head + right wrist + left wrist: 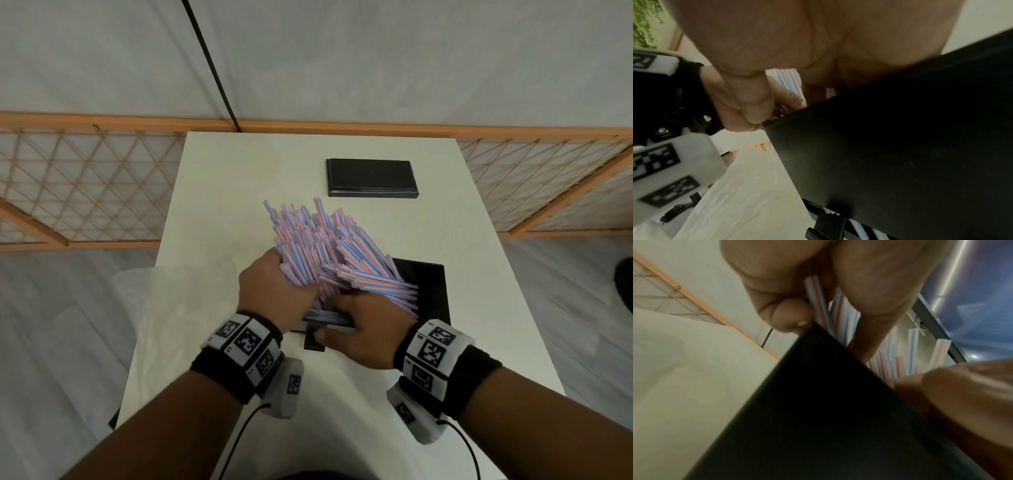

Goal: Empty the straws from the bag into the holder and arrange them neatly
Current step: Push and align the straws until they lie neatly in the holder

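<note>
A: What is seen in the head view?

B: A white table (pixel 479 308) fills the middle of the frame. A large bundle of striped straws (pixel 318 246) is fanned out at the centre, its ends spread toward the upper left. The left hand (pixel 270 291) is curled round the bundle from its left side. The right hand (pixel 363 329) is placed just below the straws, fingers bent in among the lower ends, at the near edge of the black holder (pixel 428 291). The holder is partly covered by the straws, and some straws lie over its opening at centre right. A clear plastic bag (pixel 164 308) is seen at the left edge of the table. A flat black lid (pixel 371 178) lies apart, in the upper middle.

A: And the left wrist view?

B: The frame's lower middle is taken up by a black wall of the holder (pixel 818 410). Above it, the left hand (pixel 797 280) is shown wrapped round several straws (pixel 818 300), with a fingertip (pixel 789 316) touching the holder's top edge.

A: And the right wrist view?

B: The right hand (pixel 797 40) fills the top of the frame, its thumb bent down to the holder's corner (pixel 890 146). A few straws (pixel 787 76) are glimpsed behind it; whether any are actually held cannot be told. The left hand (pixel 740 113) is seen at centre left, and the bag (pixel 748 186) lies at the lower left.
</note>
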The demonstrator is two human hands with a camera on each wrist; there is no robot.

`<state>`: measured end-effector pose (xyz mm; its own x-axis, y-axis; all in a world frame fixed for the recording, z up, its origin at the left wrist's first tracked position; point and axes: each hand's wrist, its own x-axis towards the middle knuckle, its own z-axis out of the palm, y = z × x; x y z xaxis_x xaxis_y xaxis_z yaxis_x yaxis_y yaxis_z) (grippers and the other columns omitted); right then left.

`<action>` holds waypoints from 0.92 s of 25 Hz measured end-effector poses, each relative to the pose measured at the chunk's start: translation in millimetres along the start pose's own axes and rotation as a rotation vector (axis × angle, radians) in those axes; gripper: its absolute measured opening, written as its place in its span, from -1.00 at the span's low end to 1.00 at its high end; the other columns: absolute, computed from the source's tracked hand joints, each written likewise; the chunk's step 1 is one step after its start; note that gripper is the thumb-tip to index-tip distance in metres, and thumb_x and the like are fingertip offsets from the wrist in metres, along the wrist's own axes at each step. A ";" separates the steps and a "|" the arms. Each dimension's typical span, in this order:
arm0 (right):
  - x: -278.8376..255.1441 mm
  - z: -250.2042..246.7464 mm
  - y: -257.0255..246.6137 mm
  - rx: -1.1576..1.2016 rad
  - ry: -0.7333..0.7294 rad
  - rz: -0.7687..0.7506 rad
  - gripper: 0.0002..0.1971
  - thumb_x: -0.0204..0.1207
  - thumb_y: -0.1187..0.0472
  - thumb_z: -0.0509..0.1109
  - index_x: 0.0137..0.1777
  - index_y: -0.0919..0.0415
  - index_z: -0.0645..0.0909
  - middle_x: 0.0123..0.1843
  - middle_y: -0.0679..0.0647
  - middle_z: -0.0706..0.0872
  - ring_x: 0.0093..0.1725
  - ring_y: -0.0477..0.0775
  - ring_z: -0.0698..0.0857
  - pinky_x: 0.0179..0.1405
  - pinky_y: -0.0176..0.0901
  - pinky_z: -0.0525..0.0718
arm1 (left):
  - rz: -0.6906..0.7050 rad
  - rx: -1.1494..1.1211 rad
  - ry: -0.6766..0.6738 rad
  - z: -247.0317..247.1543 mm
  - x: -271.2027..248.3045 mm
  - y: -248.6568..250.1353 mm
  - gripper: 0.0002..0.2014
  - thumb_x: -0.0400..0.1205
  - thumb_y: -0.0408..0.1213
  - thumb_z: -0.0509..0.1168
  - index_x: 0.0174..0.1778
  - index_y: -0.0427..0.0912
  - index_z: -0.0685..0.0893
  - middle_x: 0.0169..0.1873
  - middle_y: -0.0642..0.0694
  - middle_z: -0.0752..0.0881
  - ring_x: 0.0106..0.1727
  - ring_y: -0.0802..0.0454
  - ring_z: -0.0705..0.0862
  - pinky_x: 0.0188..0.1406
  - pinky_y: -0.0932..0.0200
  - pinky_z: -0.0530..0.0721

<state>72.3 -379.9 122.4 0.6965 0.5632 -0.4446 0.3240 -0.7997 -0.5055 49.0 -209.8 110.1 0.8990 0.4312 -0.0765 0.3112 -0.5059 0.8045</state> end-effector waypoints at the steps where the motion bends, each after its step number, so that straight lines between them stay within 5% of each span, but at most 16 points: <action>1: 0.3 0.2 0.4 -0.006 -0.007 -0.003 -0.68 0.47 -0.25 0.37 -0.04 -0.02 0.64 -0.12 -0.07 0.68 -0.09 0.00 0.62 -0.05 -0.15 0.57 | 0.004 -0.004 -0.003 -0.3 1.0 0.1 -0.70 0.36 -0.02 0.66 -0.08 0.05 0.77 -0.08 0.01 0.88 0.03 -0.04 0.83 -0.09 0.33 0.52; 8: 2.3 6.2 -4.9 -0.036 0.034 -0.073 -0.33 0.39 -0.36 0.19 0.44 -0.06 0.57 0.43 0.04 0.57 0.43 0.08 0.52 0.46 -0.17 0.42 | 0.056 0.009 0.014 1.4 4.8 -2.4 -0.75 0.37 -0.12 0.64 -0.11 -0.02 0.79 -0.18 0.03 0.86 -0.10 0.04 0.79 -0.22 0.45 0.45; 14: 2.5 6.1 -10.8 -0.089 0.162 -0.160 -0.20 0.43 -0.35 0.11 0.63 0.03 0.28 0.62 0.04 0.30 0.54 0.18 0.43 0.46 0.13 0.51 | 0.032 -0.081 0.092 -5.4 1.4 4.7 -0.85 0.49 -0.17 0.54 -0.33 0.01 0.70 -0.47 0.13 0.73 -0.36 0.28 0.67 -0.30 0.60 0.53; 18: 2.2 10.0 -8.5 -0.169 0.125 -0.108 -0.20 0.46 -0.37 0.04 0.62 0.07 0.25 0.78 0.03 -0.01 0.64 0.26 0.35 0.46 0.25 0.50 | -0.078 -0.178 0.059 -2.5 0.1 -7.1 -0.71 0.40 0.16 0.47 -0.22 0.02 0.75 -0.37 0.08 0.83 -0.27 0.03 0.85 -0.11 -0.01 0.84; 20: -0.6 14.5 -6.0 -0.193 0.069 -0.086 -0.21 0.48 -0.35 0.08 0.61 0.12 0.26 0.76 0.09 0.03 0.63 0.29 0.34 0.46 0.28 0.51 | -0.083 -0.159 0.036 -3.9 -0.6 -8.4 -0.64 0.38 0.20 0.54 -0.15 0.01 0.73 -0.33 0.13 0.81 -0.25 0.09 0.82 -0.13 0.12 0.79; 23: -9.9 13.7 -2.8 -0.198 0.059 -0.102 -0.31 0.47 -0.38 0.04 0.38 0.11 0.50 0.51 0.15 0.44 0.43 0.31 0.55 0.29 0.24 0.62 | -0.068 -0.140 0.052 -10.4 -1.4 -4.7 -0.54 0.35 0.13 0.63 -0.05 -0.02 0.62 -0.27 0.18 0.75 -0.22 0.25 0.72 -0.23 0.29 0.62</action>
<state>55.7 -380.5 118.1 0.6883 0.6345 -0.3518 0.5099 -0.7680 -0.3875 43.1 -200.3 112.6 0.8591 0.5008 -0.1055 0.3210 -0.3668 0.8732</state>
